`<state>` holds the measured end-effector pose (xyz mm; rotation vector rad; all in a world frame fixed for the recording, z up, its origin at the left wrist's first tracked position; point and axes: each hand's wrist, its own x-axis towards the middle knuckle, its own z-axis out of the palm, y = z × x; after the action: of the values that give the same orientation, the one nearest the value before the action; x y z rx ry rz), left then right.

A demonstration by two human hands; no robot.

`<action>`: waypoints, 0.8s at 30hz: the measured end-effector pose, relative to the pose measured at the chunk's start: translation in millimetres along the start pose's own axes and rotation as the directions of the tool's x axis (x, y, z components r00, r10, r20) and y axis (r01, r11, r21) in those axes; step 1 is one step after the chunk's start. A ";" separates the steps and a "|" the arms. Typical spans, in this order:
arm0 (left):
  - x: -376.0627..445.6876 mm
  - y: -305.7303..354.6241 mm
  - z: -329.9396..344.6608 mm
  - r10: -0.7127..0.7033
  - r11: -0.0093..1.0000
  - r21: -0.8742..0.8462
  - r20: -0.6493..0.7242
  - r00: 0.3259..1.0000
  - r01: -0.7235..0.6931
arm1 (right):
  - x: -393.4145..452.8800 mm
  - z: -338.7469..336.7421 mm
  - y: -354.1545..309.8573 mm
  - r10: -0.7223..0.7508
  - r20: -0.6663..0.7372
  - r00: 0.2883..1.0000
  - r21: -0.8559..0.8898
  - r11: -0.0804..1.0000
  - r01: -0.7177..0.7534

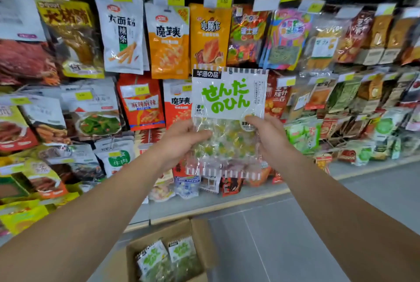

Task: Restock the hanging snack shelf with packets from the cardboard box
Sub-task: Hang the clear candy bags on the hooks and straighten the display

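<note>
I hold a clear candy packet (228,100) with a white top panel and green lettering upright in front of the hanging snack shelf (168,38). My left hand (181,143) grips its lower left side and my right hand (270,138) grips its lower right side. Green and yellow sweets show through the clear lower half. On the floor below stands an open cardboard box (197,234), and more packets of the same kind (168,259) lie inside it.
Rows of hanging snack bags fill the wall from left to right, with price tags above each hook. Loose packets (186,187) lie on the low bottom shelf ledge (227,204). Grey floor tiles (318,225) stretch to the right of the box.
</note>
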<state>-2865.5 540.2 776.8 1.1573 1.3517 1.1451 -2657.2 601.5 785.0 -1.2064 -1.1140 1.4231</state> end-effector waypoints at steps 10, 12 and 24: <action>44.8 112.7 182.5 0.142 0.989 0.043 0.030 0.989 -0.143 | 21.6 -185.6 -116.7 -0.223 -0.015 0.975 0.043 0.974 0.223; 53.5 130.5 204.7 0.150 0.987 0.046 0.050 0.987 -0.152 | 28.6 -204.0 -132.3 -0.222 -0.004 0.975 0.059 0.973 0.222; 169.9 224.3 301.0 0.236 0.968 0.068 0.063 0.970 -0.240 | 132.3 -294.4 -213.0 -0.335 -0.022 0.942 0.113 0.935 0.335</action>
<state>-2561.5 748.9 960.7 1.4253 1.2473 1.2304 -2356.2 785.0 944.0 -0.8860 -1.1565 1.2042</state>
